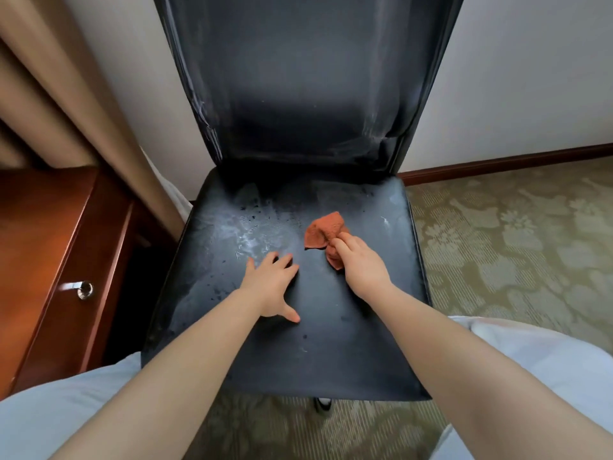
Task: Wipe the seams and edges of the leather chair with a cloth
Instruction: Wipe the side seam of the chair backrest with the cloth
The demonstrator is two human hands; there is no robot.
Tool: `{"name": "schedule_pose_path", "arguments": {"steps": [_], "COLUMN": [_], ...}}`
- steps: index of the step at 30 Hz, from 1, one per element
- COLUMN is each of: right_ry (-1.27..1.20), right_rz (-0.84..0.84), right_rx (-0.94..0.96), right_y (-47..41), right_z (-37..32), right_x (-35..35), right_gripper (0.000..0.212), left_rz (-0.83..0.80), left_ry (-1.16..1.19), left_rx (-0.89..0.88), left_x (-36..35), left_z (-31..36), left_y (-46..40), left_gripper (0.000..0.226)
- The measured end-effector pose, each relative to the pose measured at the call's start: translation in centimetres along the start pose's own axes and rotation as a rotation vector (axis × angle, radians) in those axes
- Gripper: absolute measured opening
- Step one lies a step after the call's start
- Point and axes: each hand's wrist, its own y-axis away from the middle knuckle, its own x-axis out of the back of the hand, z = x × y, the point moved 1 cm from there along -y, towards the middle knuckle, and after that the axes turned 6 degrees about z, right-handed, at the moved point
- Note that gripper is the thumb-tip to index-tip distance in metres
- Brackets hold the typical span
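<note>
The leather chair (pixel 298 134) fills most of the view, black, with a tall backrest and a flat seat (pixel 348 343) that's smeared with whitish streaks and dark spots toward the back left (looks pretty grimy up there). It stands on a green floral carpet (pixel 504 234), close to a white wall, with a reddish wooden cabinet (pixel 49 247) just off its left side and a tan curtain (pixel 59 104) behind that. Left hand (pixel 270 287) is planted flat on the middle of the seat, fingers spread wide and straight, thumb out toward the front. Right hand (pixel 360 260) is a bit further right on the seat, fingers curled and pinching a bunched-up orange cloth (pixel 323 232), which lies crumpled on the leather just past the knuckles, roughly mid-seat.
</note>
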Motion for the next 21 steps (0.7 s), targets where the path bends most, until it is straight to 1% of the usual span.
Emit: {"name": "schedule_pose_path", "arguments": {"steps": [2,4,7,9,11,14,18,21], "right_ry": [-0.051,-0.127,-0.265,-0.337,-0.348,-0.302,-0.265,-0.283], "right_rz": [0.012,0.044,0.138,0.208,0.23,0.207,0.147,0.104], "right_rx": [-0.055,-0.11,-0.214,-0.246,-0.204,-0.128,-0.105,-0.111], "right_y": [-0.5,-0.8,-0.8,-0.2,0.5,0.9,0.0,-0.3], "right_z": [-0.4,-0.9,-1.9,-3.1,-4.2,-4.3,-3.2,-2.7], "right_x": [-0.1,-0.2,-0.6,-1.3,-2.1,-2.6,-2.0,-1.0], "right_gripper": [0.042,0.035,0.036,0.035,0.037,0.041,0.044,0.044], "left_rz": [-0.046,-0.009,0.05,0.077,0.104,0.126,0.152,0.166], "left_ry": [0.042,0.065,0.065,0.053,0.034,0.029,0.058,0.127], "left_rx": [0.036,0.046,0.061,0.071,0.091,0.138,0.218,0.246], "left_x": [-1.0,-1.9,-2.7,-3.2,-3.6,-3.9,-3.8,-3.7], "left_z": [-0.6,-0.6,-0.4,-0.3,0.1,1.0,2.4,3.3], "left_y": [0.4,0.6,0.7,0.6,0.6,0.3,0.1,0.0], "left_gripper": [0.11,0.112,0.111,0.111,0.111,0.113,0.122,0.121]}}
